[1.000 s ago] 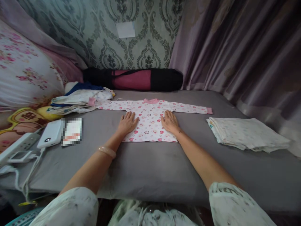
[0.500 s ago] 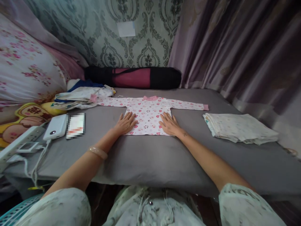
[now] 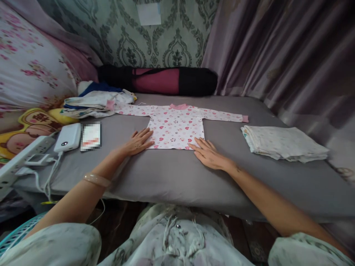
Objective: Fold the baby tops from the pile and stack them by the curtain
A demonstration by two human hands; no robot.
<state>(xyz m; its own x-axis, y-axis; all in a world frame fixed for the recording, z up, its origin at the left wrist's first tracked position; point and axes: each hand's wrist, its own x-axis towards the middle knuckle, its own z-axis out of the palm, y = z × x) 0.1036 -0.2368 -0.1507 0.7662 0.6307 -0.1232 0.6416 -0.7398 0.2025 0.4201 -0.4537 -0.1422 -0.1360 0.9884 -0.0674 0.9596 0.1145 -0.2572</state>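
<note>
A small long-sleeved shirt [image 3: 176, 127], white with pink hearts and pink collar and cuffs, lies flat with its sleeves spread and its hem toward me. My left hand [image 3: 138, 142] is open, palm down, with its fingertips at the shirt's lower left edge. At the lower right corner of the hem, my right hand [image 3: 209, 153] rests open, fingers stretched over the fabric. Neither hand grips anything.
To the right lies a folded pale cloth [image 3: 285, 143]. Piled clothes [image 3: 97, 101] touch the left cuff. A power bank [image 3: 68, 137], a power strip [image 3: 24, 162] and cables lie at left. A black and red rolled bag [image 3: 158, 81] lines the back of the grey-covered surface [image 3: 166, 177].
Both hands have slid outward and toward me, from on top of the shirt's body to its lower corners. The shirt still lies flat. The view has tilted slightly down.
</note>
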